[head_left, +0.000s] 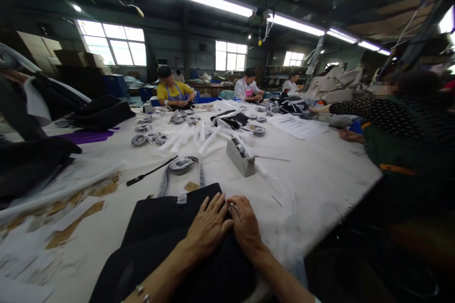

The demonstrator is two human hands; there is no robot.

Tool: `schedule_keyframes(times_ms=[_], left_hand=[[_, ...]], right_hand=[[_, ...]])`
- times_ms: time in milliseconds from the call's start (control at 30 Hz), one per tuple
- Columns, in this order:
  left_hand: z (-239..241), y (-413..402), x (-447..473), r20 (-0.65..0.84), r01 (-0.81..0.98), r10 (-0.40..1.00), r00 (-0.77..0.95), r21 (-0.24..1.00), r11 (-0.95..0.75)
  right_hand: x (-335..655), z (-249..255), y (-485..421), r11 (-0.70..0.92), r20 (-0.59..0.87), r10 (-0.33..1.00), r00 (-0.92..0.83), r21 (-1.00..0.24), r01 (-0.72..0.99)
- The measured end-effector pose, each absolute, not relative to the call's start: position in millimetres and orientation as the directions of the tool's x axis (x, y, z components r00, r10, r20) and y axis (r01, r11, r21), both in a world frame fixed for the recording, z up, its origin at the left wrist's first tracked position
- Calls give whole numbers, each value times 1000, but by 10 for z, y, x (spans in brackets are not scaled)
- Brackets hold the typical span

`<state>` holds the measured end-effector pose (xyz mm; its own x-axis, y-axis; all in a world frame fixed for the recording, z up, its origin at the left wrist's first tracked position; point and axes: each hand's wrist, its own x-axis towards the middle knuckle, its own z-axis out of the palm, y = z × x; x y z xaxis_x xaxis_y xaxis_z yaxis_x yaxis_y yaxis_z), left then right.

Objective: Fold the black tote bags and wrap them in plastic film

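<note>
A black bag [152, 227] lies on the white table in front of me, its flap side up. My left hand [209, 220] rests on the bag near its far right corner, fingers stretched out and flat. Right beside it, my right hand [244, 222] has its fingers curled and closed around the bag's right edge. The two hands touch at the thumbs. Just beyond the bag lies a wrapped grey strap [180, 165], coiled in the middle, with its ends running down to the bag's top. A bit of white wrapping [182, 198] sits at that top edge.
A grey tape dispenser [241, 156] stands beyond my hands. A thin black strap [151, 171] lies to the left. Paper scraps [67, 222] and black bags [101, 112] cover the left side. Coiled straps [140, 140] lie farther off. Co-workers sit opposite; another person [401, 123] is at the right.
</note>
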<state>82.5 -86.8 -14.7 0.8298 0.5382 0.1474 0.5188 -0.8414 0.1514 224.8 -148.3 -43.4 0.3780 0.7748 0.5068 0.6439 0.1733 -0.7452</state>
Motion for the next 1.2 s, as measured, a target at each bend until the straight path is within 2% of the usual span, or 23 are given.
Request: schedule_keyframes(times_ms=[100, 233, 367, 533, 800, 900, 1000, 1133, 1200], left_hand=[[-168, -819, 1020, 191, 444, 478, 858, 194, -875], [-192, -753, 1245, 234, 424, 468, 852, 216, -880], [-256, -675, 1430, 280, 477, 517, 809, 201, -855], [-326, -660, 1452, 351, 444, 503, 790, 238, -864], [-179, -689, 1388, 277, 455, 502, 819, 219, -863], [-125, -664, 1389, 224, 441, 474, 851, 186, -878], [-93, -641, 1383, 174, 394, 419, 891, 160, -905], [-82, -595, 1398, 168, 363, 372, 913, 85, -928], [-86, -563, 1418, 160, 335, 338, 927, 45, -941]], right_hand=[[2297, -495, -1495, 153, 469, 734, 491, -819, 553], [2324, -503, -1512, 128, 376, 778, 503, -879, 460], [2340, -505, -1489, 83, 336, 775, 536, -894, 441], [2382, -559, -1474, 64, 332, 771, 544, -889, 453], [2353, -484, -1625, 27, 258, 753, 605, -931, 364], [2448, -412, -1930, 31, 241, 689, 684, -952, 304], [2700, -309, -2411, -2, 270, 558, 785, -945, 327], [3291, -278, -3242, -173, 285, 369, 885, -914, 366], [3611, -374, -3717, -311, 225, 269, 936, -900, 306]])
